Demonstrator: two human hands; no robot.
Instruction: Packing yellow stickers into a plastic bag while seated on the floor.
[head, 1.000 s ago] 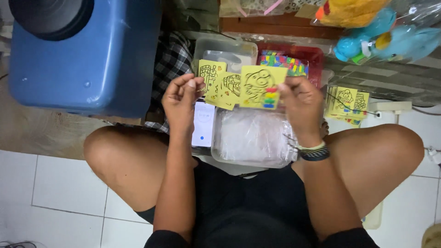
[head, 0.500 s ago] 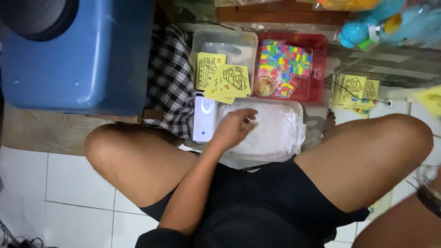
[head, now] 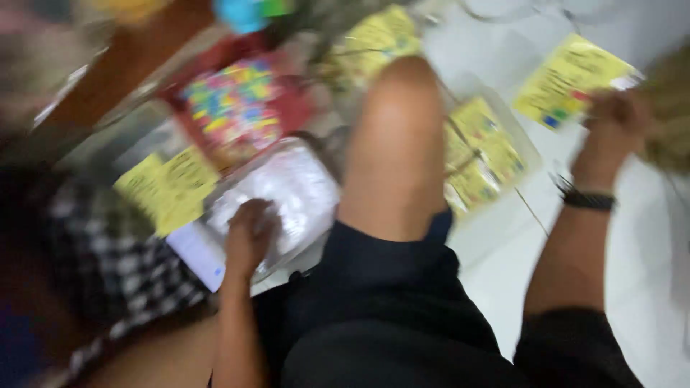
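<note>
Left hand (head: 248,233) flat, fingers pressed on 1 clear plastic bag (head: 287,194), 9 o'clock; right hand (head: 611,118) pinching 1 yellow sheet (head: 568,75), 2 o'clock.

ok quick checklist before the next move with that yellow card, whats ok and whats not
1. Right hand grips the yellow card at one edge: ok.
2. Left hand rests on the clear plastic bag in the lap, steadying it: ok.
3. Camera view sharp enough to judge the card's face: not ok, the frame is badly blurred.
4. Other yellow cards lie beside the bag, apart from the left hand: ok.
5. Clear tray of yellow cards on the white floor lies below the raised card: ok, though whether it has room cannot be told.
6. Red tray of coloured pieces sits behind the bag: ok.
</note>
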